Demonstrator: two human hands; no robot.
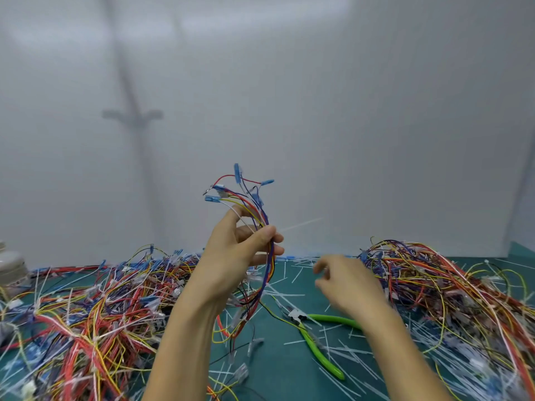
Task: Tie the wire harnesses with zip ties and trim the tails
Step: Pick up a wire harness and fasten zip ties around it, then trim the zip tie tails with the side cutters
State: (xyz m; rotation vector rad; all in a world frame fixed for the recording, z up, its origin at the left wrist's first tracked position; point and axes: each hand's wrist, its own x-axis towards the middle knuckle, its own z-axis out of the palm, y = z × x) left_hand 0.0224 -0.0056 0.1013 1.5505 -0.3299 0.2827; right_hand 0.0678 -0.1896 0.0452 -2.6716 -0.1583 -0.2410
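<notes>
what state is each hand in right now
Left hand: grips the harness.
Right hand: blurred, cannot be told.

This is a workshop bench set up for wiring assembly. The surface (278,377) is covered by a teal-green cutting mat. A tangled heap of coloured wires (86,308) with blue plugs lies on the left, and a second heap (451,285) lies on the right. Clipped white zip-tie ends (347,351) are strewn between them, around a pair of green-handled cutters (318,347). A plain white wall (347,111) stands close behind.
</notes>
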